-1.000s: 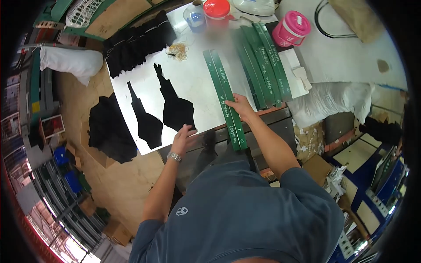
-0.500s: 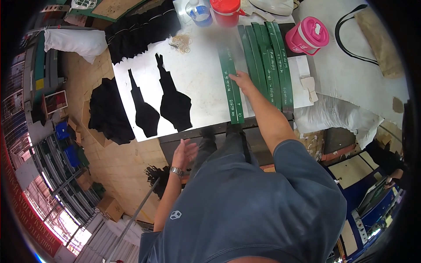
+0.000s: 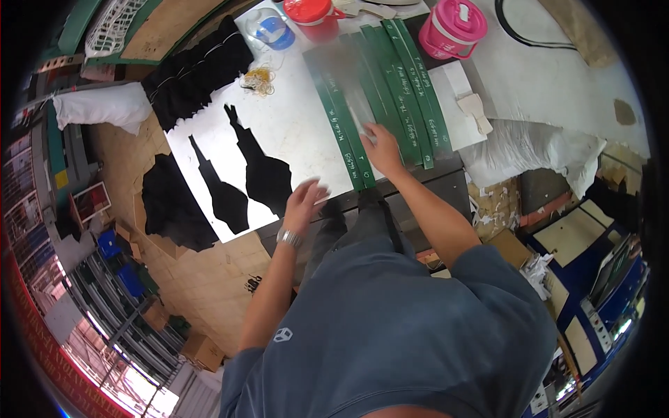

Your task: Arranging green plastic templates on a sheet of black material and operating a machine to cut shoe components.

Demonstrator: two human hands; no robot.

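My right hand (image 3: 381, 150) is over the white table, between a separate green strip (image 3: 346, 139) and a group of long green strips (image 3: 401, 90) with white handwriting. Its thumb and forefinger are apart, fingertips just right of the separate strip; whether they touch the table I cannot tell. At the table's front edge is my left hand (image 3: 304, 202), fingers stretched out and slightly blurred, holding nothing. It is nearest to a larger black cut fabric piece (image 3: 266, 177). A narrower black fabric piece (image 3: 226, 198) lies to its left, on a brightly lit area.
A clear bottle with blue liquid (image 3: 272, 31), a red lidded jug (image 3: 311, 17) and a pink lidded jug (image 3: 451, 28) stand at the back. Tangled rubber bands (image 3: 258, 81) lie before the bottle. Black fabric bundles (image 3: 198, 66) lie back left, a dark cloth heap (image 3: 174, 205) left of the table.
My right hand has moved off the separate green strip to its right side. My left hand has risen forward to the table edge. The whole view has shifted and turned slightly.
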